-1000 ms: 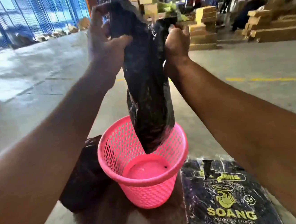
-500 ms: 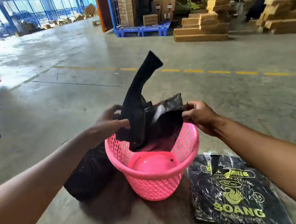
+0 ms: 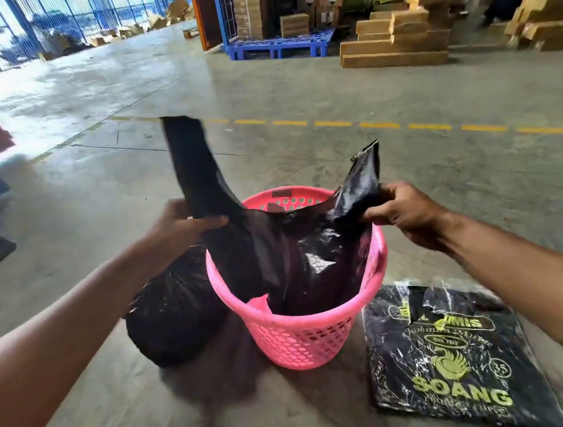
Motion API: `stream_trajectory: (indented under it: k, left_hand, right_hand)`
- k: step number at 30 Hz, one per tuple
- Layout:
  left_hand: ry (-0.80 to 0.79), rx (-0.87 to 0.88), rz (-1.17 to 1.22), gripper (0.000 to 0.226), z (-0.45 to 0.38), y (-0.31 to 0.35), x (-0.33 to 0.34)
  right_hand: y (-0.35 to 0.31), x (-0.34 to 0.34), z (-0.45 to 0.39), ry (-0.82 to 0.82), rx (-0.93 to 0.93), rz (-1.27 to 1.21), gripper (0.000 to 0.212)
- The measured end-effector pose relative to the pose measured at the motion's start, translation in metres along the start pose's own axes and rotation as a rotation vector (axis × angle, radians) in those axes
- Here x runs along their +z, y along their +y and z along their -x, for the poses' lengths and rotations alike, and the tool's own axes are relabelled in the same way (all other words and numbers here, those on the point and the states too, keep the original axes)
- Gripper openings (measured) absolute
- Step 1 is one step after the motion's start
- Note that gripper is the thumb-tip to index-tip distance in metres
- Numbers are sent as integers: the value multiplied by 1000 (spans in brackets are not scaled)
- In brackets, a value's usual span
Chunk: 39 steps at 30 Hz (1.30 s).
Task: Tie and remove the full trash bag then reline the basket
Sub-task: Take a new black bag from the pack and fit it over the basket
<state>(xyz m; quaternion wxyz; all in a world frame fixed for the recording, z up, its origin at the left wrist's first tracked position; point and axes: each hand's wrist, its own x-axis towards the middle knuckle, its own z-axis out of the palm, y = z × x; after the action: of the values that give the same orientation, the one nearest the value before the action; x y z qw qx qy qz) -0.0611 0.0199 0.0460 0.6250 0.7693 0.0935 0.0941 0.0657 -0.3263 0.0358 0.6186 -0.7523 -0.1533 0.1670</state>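
Half a second on and the liner (image 3: 298,256) was deeper in the basket (image 3: 306,341) than before, its body now filling most of the pink bowl where the floor had shown bare, only a sliver of pink left at the near-left inside! The hands had spread wider too: the left hand (image 3: 185,229) was clamped on the liner's left handle at the left rim, that strap standing tall and tilted back to the left, and the right hand (image 3: 407,211) was pinched shut on the right handle, now pulled out past the right rim where it had been just above it. The right handle's tip poked up beside the fingers (image 3: 373,216). The basket stood upright on the concrete floor (image 3: 339,180), holding nothing but the black liner, whose mouth was not yet folded over the rim. The full bag (image 3: 176,313) sat on the floor touching the basket's left side, in the same spot. The pack (image 3: 459,361) of bags lay flat just right of the basket, unmoved
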Motion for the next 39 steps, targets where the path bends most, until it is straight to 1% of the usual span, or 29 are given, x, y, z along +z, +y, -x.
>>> stream_trajectory:
  k: [2,5,6,9,10,11,13,14,16,17,18,19,20,21,22,23,24,25,26,27,28,30,31,32,34,36,37,38,39]
  left_hand:
    - [-26,51,-1,21,12,5,-12]
    - [-105,101,-47,39,39,7,-21]
    - [-122,107,-54,37,51,8,-24]
    - [-238,151,-158,24,80,-9,-38]
    - [-286,161,-195,26,88,-19,-41]
    - [-316,169,-206,36,95,-32,-45]
    - [-324,134,-205,47,111,-52,-45]
    - [-333,114,-234,47,118,-60,-42]
    - [-366,89,-378,49,132,-81,-40]
    - [-364,72,-463,49,138,-93,-42]
    - [-349,29,-494,48,142,-104,-45]
    - [-314,-34,-441,47,145,-112,-50]
    - [-272,-124,-324,52,147,-119,-56]
    - [-242,-187,-216,60,149,-126,-64]
    - [-228,-221,-143,68,150,-132,-73]
    - [-191,-229,-148,67,150,-136,-81]
    - [-151,-223,-185,54,149,-135,-87]
    - [-98,-222,-245,45,146,-131,-94]
    - [-38,-200,-288,51,141,-125,-100]
    - [17,-154,-314,57,136,-114,-102]
    - [67,-99,-322,54,131,-98,-98]
    - [120,61,-337,33,124,-64,-78]
    - [113,147,-339,20,123,-49,-63]
    - [58,217,-378,16,129,-35,-47]
    - [-103,387,-590,30,141,-18,-16]
    - [-245,519,-829,56,147,-20,5]
    - [-291,544,-929,68,147,-26,11]
    - [-325,555,-1021,74,146,-32,15]
    - [-354,549,-1094,74,145,-41,18]
  right_hand:
    - [-6,-14,14,-59,-78,70,34]
    - [-8,-26,49,-93,-152,129,28]
    - [-8,-28,64,-115,-161,132,29]
    - [6,-31,104,-140,-143,148,60]
    - [14,-31,115,-121,-127,158,66]
    - [25,-31,124,-110,-121,196,69]
    - [49,-30,139,-98,-112,293,69]
    - [61,-29,144,-95,-90,333,70]
    - [81,-30,151,-112,-32,403,66]
    - [87,-30,154,-162,2,421,64]
    - [93,-30,156,-224,42,387,59]
    - [100,-32,155,-283,130,301,49]
    - [109,-36,154,-305,242,179,47]
    - [117,-42,154,-303,326,96,54]
    - [125,-50,152,-267,365,41,62]
    - [131,-59,151,-173,372,31,68]
    - [128,-64,150,-73,356,61,63]
    - [116,-66,151,28,317,126,44]
    - [103,-68,151,138,248,226,19]
    - [92,-69,148,206,144,346,5]
    - [82,-67,148,246,34,475,7]
    - [53,-43,154,213,-168,619,10]
    - [39,-25,161,165,-263,649,14]
    - [30,-4,170,114,-340,669,18]
    - [28,34,185,57,-447,784,23]
    - [47,62,190,40,-553,1017,28]
    - [60,70,189,30,-570,1135,29]
    - [72,75,186,28,-565,1227,30]
    - [81,77,182,28,-557,1282,30]
